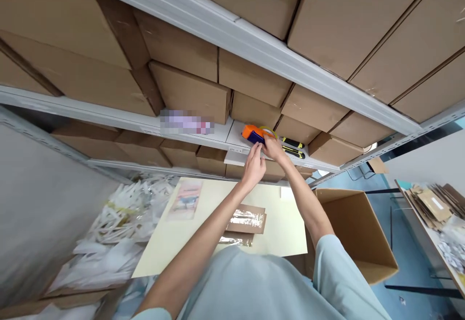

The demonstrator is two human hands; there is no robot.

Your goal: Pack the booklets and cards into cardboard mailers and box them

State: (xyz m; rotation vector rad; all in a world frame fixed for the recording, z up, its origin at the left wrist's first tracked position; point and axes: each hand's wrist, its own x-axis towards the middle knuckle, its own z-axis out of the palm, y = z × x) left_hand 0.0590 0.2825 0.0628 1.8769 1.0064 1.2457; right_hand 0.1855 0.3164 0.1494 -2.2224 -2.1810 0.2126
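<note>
On the shelf in front of me sits an orange and dark blue tape dispenser (253, 134). My right hand (272, 147) is closed round its near right part. My left hand (254, 166) is at the blue lower edge, its fingers pressed together at the tips; what they pinch, if anything, is too small to make out. A yellow ring (269, 130), perhaps a tape roll, shows partly behind my right hand. Two black and yellow utility knives lie to the right, an upper one (292, 142) and a lower one (295, 152).
Cardboard boxes (192, 92) fill the shelves (119, 121). Below, a pale yellow board (279, 223) carries flat cardboard pieces (247, 218) with shiny film. An open carton (354, 232) stands at right, white scrap (127, 203) at left. A side table (428, 228) holds cardboard.
</note>
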